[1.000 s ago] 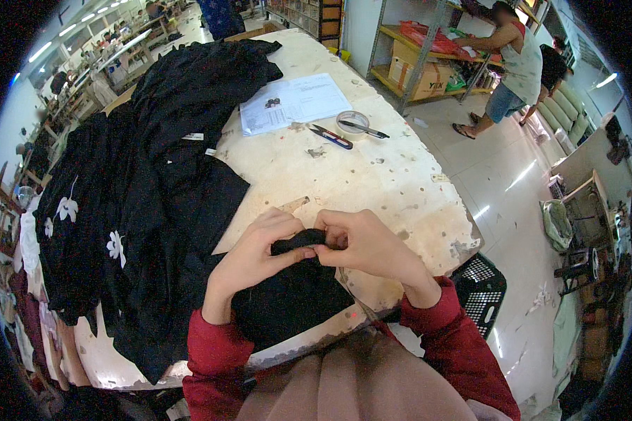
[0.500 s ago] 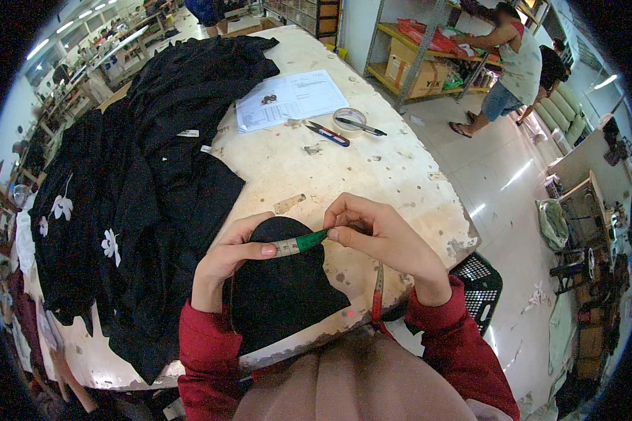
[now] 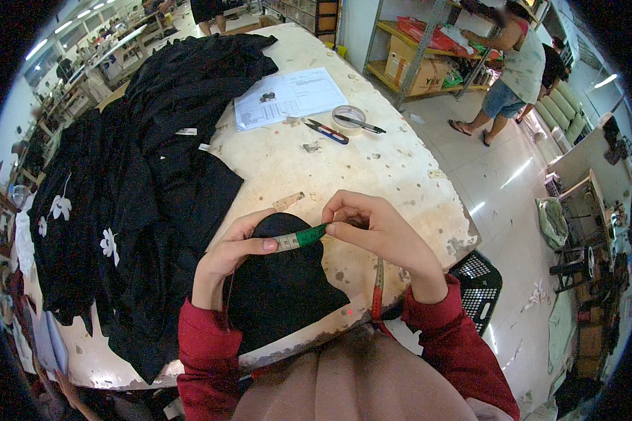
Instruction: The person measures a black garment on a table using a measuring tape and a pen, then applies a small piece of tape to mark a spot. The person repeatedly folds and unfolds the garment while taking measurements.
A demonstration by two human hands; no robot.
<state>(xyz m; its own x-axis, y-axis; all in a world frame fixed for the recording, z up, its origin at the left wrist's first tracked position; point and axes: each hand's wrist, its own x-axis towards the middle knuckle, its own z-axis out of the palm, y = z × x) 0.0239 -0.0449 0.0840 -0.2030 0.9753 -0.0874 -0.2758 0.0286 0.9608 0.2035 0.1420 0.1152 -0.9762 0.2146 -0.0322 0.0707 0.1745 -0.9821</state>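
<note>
A small black fabric piece (image 3: 281, 298) with a curved top edge lies at the near edge of the table. Its upper curve is gripped by my left hand (image 3: 225, 251), whose thumb also presses a tape measure (image 3: 303, 238) against the cloth. The tape's pale and green stretch spans between my hands across the fabric. My right hand (image 3: 378, 230) pinches the green part between thumb and fingers. Below that hand, a pale and red length of the same tape hangs down over the table's edge. The left fingers behind the cloth are partly hidden.
Black garments (image 3: 154, 175), some with white flowers, cover the table's left side. Farther back lie printed papers (image 3: 295, 98), thread snips (image 3: 326, 132), a pen (image 3: 360, 125) and a tape roll (image 3: 349, 112). A black crate (image 3: 481, 284) stands right; a person (image 3: 516, 77) is by the shelves (image 3: 400, 70).
My hands keep their grips and have barely shifted; the tape's green stretch between them shows slightly flatter to view. The person by the shelves has changed stance.
</note>
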